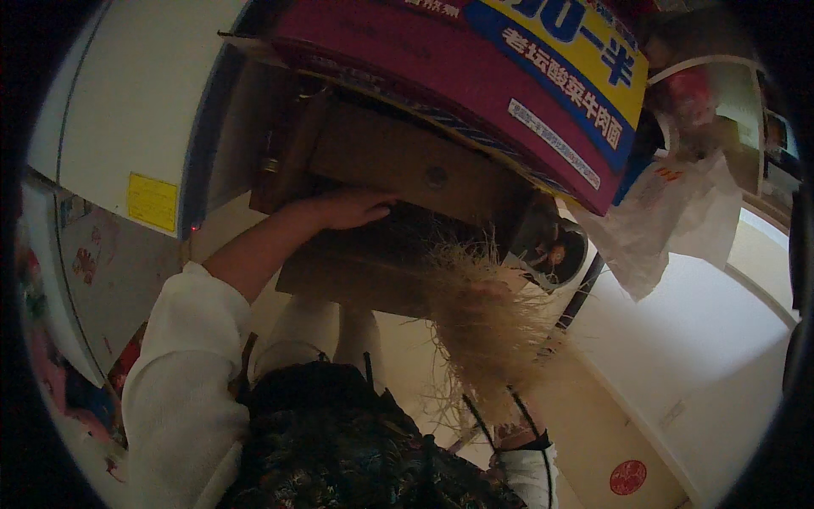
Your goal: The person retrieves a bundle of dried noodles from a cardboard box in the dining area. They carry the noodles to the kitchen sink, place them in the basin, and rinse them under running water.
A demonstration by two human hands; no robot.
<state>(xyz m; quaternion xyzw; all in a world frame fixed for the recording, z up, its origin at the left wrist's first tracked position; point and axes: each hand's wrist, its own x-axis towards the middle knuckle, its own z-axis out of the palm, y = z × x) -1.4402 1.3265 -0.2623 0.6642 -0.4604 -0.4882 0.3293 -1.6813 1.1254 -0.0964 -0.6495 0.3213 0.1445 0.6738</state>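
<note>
A bundle of dry, tangled straw-like fibres (486, 318) hangs in front of me on the right, with my right hand (499, 283) gripping it; the strands partly cover the fingers. My left hand (356, 210) lies with its fingers pointing right on the edge of an open wooden drawer or box (356, 280), whose dark inside holds something I cannot make out. Behind that hand stands a brown panel (407, 156) with a round spot. My left hand seems to hold nothing.
A purple instant-noodle carton (407, 57) overhangs the drawer. A round metal container (559, 254) sits at its right, beside a hanging plastic bag (661, 216). At left stands a white appliance or cabinet (140, 108) with a yellow label. White wall panels rise at right.
</note>
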